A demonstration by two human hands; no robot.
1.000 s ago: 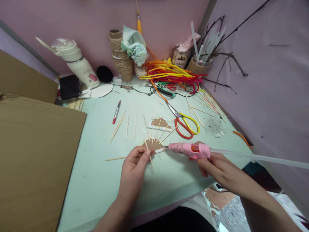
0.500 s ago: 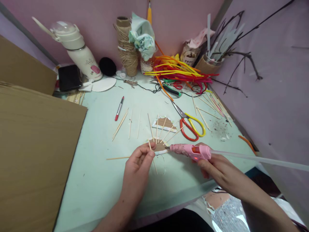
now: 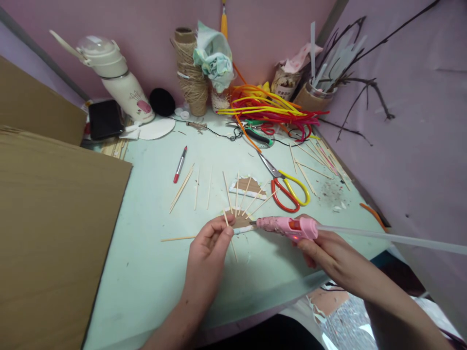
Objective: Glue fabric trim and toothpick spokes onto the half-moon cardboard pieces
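Glue gun [image 3: 279, 226] crosswise, gripped in right hand [image 3: 318, 247], nozzle leftward at cardboard piece [image 3: 242, 221]; slanted stick [image 3: 234, 251] pinched in left hand [image 3: 208, 240].

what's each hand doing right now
Left hand: closed, pinching a thin wooden stick between thumb and fingers.
Right hand: closed around the pink glue gun.

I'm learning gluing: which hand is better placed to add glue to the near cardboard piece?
Probably the right hand: it holds the glue gun, its nozzle at the cardboard piece, while the left hand pinches a stick.
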